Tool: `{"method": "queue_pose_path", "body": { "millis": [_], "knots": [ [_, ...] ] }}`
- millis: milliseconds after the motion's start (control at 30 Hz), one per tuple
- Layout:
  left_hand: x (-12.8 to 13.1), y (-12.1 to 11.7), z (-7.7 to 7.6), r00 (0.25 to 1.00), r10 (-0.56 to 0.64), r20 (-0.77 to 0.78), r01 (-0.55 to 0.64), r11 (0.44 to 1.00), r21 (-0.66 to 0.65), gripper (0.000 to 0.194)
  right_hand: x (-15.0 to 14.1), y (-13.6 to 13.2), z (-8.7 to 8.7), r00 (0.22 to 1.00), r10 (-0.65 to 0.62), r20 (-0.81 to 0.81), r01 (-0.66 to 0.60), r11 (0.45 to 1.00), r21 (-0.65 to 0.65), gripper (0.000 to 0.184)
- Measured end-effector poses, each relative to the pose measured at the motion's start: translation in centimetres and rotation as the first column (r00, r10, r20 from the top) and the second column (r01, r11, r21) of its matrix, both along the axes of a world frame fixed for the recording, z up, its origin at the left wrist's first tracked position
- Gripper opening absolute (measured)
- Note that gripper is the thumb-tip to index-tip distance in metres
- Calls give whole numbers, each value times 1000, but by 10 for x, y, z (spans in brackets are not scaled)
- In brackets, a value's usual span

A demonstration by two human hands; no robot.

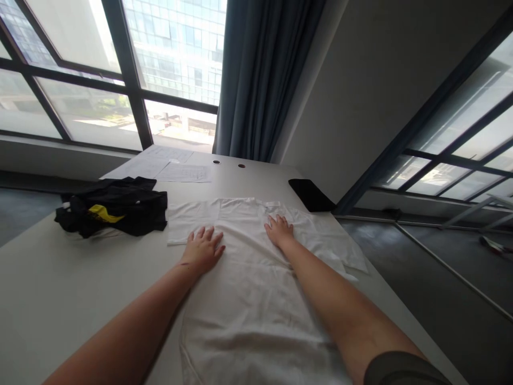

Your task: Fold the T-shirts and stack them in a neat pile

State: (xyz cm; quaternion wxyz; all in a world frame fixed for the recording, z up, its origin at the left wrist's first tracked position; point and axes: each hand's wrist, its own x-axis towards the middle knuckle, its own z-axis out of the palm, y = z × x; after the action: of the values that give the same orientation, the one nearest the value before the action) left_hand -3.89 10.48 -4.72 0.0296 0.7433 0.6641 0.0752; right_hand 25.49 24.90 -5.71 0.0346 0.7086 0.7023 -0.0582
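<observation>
A white T-shirt (256, 299) lies spread out on the white table (120, 283), its sleeves reaching to both sides and its far edge turned toward the window. Shallow wrinkles cross its front. My left hand (203, 249) rests flat on the cloth near the left sleeve, fingers spread. Farther up on the right, my right hand (279, 231) is also laid on the fabric with its fingers apart. Neither hand grips anything. My right forearm covers part of the shirt's right side.
A bundle of black clothing (132, 206) with a yellow patch sits at the table's left. Behind it lie printed papers (184, 172). A flat black object (310, 194) is at the far right edge. A dark blue curtain (264, 80) hangs beyond the table.
</observation>
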Motion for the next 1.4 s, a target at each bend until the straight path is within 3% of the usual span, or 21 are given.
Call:
{"method": "queue_pose_path", "body": {
  "millis": [200, 333, 400, 500, 633, 767, 933, 1100, 1400],
  "knots": [
    [-5, 2, -6, 1000, 14, 9, -14, 1000, -4, 54, -32, 39, -7, 993, -109, -33, 108, 993, -50, 69],
    [-11, 7, -6, 999, 33, 3, -33, 999, 21, 54, -35, 48, -8, 993, -98, -60, 96, 995, -37, 69],
    [-10, 6, -4, 1000, -14, 5, 14, 998, 60, 52, -35, 48, -6, 993, -91, -75, 89, 996, -25, 68],
    [1, -4, -3, 980, -196, 20, 192, 975, 116, 49, -36, 36, 2, 993, -42, -108, 51, 996, 77, 64],
    [27, -28, -8, 941, -332, 65, 325, 940, 105, 50, -23, -16, 11, 989, 136, -65, -115, 961, 251, 59],
    [41, -45, -16, 959, -272, 82, 269, 962, 47, 54, 21, -106, 7, 956, 294, 23, -292, 930, 222, 54],
    [38, -51, -17, 972, -223, 74, 222, 975, 24, 53, 97, -194, -15, 972, 225, 71, -236, 942, 237, 55],
    [32, -67, -16, 980, -197, 21, 196, 980, 11, 56, 135, -236, -37, 986, 155, 58, -164, 955, 246, 59],
    [13, -107, -21, 979, -204, -9, 204, 979, 10, 56, 130, -295, -41, 964, 266, 11, -257, 916, 308, 61]
  ]
}}
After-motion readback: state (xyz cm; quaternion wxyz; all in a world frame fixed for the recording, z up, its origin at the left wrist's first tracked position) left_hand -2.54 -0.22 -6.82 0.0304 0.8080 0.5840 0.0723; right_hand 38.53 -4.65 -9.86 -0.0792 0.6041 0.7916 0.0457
